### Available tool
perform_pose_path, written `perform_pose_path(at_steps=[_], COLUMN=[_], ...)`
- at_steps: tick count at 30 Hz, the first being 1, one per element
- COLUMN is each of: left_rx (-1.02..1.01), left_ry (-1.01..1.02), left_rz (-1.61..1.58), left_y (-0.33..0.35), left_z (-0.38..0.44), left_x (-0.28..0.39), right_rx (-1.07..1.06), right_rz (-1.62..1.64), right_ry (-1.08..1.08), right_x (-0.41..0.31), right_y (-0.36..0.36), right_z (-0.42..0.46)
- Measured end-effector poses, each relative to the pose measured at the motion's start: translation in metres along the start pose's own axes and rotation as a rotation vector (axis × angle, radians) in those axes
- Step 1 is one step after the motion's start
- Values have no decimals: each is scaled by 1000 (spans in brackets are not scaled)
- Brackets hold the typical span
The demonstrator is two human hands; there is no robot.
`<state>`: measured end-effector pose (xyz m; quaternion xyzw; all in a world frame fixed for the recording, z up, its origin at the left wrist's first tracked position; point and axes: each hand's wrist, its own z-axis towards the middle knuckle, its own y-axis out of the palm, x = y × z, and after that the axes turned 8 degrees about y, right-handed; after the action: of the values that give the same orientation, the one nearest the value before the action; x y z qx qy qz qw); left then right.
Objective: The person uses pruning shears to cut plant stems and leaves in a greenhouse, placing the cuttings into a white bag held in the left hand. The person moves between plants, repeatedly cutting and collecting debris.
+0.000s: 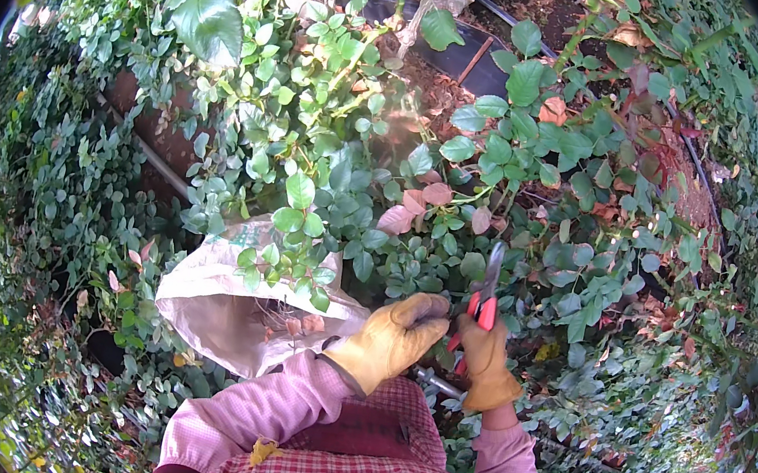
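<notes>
My right hand, in a yellow work glove, grips red-handled pruning shears; their dark blades point up and away from me. Close to its left is my left hand in a matching glove, fingers curled. Whether it pinches a leaf or stem is hidden. A whitish woven sack hangs with its mouth spread at my left forearm, with dry leaves and twigs inside. Leafy rose shoots droop over its rim. Reddish leaves grow on the bushes just beyond my hands.
Dense rose bushes surround me on all sides. Beyond them run a dark irrigation pipe and black sheeting over soil. A pale pipe crosses at the left. A metal rod lies beneath my hands, close to my checked apron.
</notes>
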<state>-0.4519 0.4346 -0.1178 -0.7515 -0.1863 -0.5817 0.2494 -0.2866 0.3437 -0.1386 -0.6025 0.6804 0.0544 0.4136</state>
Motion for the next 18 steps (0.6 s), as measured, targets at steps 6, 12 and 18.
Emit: perform_pose_path(at_steps=[6, 12, 18], left_rx=[53, 70, 39], left_ry=[-133, -54, -39], left_rz=[-83, 76, 190], left_y=[-22, -34, -58], left_z=[5, -24, -25], left_x=[1, -35, -27], right_rx=[-7, 295, 254], right_rz=[893, 193, -754], right_ry=[448, 487, 441], right_x=[-4, 61, 93], right_y=[-10, -52, -110], right_z=[121, 124, 112])
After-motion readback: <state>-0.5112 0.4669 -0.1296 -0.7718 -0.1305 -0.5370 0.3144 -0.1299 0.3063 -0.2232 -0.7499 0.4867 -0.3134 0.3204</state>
